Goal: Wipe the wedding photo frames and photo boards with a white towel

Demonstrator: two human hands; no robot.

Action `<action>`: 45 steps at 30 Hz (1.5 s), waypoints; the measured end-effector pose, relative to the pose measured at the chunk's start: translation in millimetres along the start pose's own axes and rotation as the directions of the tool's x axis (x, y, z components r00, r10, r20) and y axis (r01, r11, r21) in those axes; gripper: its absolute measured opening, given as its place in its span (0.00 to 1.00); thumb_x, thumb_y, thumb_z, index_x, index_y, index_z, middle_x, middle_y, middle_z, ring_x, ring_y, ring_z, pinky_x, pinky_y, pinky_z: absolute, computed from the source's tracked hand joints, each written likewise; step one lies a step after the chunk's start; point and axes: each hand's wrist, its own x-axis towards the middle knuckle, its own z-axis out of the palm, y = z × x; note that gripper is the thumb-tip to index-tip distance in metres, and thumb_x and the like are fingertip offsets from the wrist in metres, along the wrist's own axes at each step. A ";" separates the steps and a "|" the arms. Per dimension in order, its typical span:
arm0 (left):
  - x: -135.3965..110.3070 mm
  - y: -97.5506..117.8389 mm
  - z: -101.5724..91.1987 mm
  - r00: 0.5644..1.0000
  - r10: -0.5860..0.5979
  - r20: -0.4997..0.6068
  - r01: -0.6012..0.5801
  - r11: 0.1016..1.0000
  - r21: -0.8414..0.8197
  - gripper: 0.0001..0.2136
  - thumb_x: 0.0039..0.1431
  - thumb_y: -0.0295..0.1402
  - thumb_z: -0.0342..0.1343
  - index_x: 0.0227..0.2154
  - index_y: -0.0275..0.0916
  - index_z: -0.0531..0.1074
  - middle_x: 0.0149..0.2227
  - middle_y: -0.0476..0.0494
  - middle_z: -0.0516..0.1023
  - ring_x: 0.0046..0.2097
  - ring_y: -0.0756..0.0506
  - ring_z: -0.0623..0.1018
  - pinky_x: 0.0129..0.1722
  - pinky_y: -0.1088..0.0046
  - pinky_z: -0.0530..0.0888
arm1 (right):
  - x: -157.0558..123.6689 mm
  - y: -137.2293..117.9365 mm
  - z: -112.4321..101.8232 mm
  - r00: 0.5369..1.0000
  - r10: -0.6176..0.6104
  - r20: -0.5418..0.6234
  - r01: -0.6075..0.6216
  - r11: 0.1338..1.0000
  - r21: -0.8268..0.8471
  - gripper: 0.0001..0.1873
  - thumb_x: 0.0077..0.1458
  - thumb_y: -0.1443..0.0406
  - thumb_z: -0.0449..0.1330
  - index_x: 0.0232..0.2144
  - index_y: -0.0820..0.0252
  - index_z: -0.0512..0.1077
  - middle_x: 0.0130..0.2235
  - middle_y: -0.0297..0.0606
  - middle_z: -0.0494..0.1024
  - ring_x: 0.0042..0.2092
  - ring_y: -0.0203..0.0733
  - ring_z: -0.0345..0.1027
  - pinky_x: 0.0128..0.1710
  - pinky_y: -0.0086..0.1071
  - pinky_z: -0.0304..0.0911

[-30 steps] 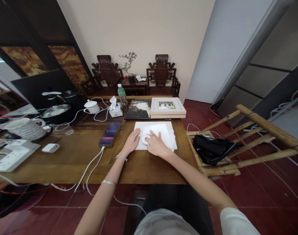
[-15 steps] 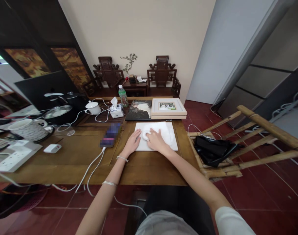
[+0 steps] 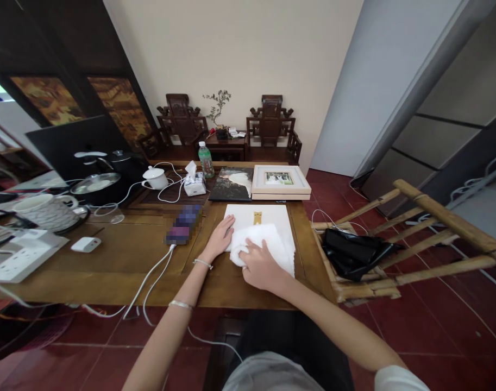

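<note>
A flat white panel (image 3: 239, 213) with a small gold-coloured metal piece (image 3: 257, 218) near its far edge lies on the wooden table. It looks like the back of a picture frame. My left hand (image 3: 220, 237) rests flat along the panel's left edge, fingers stretched out. Under my right hand (image 3: 261, 266) is a bunched white cloth (image 3: 274, 239), gripped and pressed down on the near part of the panel. The cloth hides much of the panel's near and right side, and it hangs slightly past the near edge.
Behind the panel lie stacked framed pictures (image 3: 281, 191) and a dark photo panel (image 3: 230, 184). A tissue box (image 3: 195, 185), a bottle (image 3: 206, 160) and a plugged-in phone (image 3: 183, 225) are to the left. A bamboo chair (image 3: 365, 288) holds a black bag (image 3: 349, 252) at the right.
My right hand has drawn the white cloth toward me, from the panel's middle to its near edge. The gold-coloured piece now shows. My left hand has stayed at the left edge.
</note>
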 end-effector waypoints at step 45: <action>0.7 4.8 -3.9 1.000 0.010 0.009 -0.010 1.000 0.022 0.21 0.60 0.35 0.44 0.54 0.33 0.69 0.58 0.37 0.68 0.61 0.41 0.65 0.62 0.58 0.59 | 158.3 50.1 -31.2 0.976 0.210 0.060 -0.211 0.977 0.028 0.18 0.55 0.63 0.49 0.45 0.58 0.72 0.51 0.46 0.74 0.51 0.50 0.67 0.47 0.38 0.61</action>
